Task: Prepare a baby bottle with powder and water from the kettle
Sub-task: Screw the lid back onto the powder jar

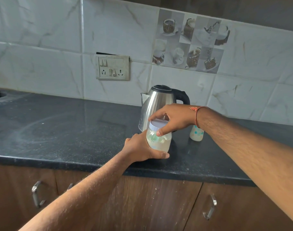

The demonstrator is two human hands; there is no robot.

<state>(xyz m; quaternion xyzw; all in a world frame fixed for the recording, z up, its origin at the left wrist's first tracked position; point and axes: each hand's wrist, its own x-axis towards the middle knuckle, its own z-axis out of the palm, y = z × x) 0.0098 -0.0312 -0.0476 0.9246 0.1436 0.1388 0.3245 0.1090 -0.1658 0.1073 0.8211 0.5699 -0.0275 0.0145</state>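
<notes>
A black speckled countertop (59,130) meets white marbled wall tiles (42,47); a switch plate (112,67) sits up-left of the grip, brown cabinet doors (159,205) below.

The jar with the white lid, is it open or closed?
Closed: the lid sits on the jar, with the right hand gripping it.

A black speckled stone counter (62,130) runs along the tiled wall, dusted with pale streaks toward its left. A steel kettle (156,104) stands at the far side, right of centre. In front of it a clear jar (159,139) of pale powder rests near the middle. Just right, a small patterned baby bottle (196,135) stands upright.
</notes>
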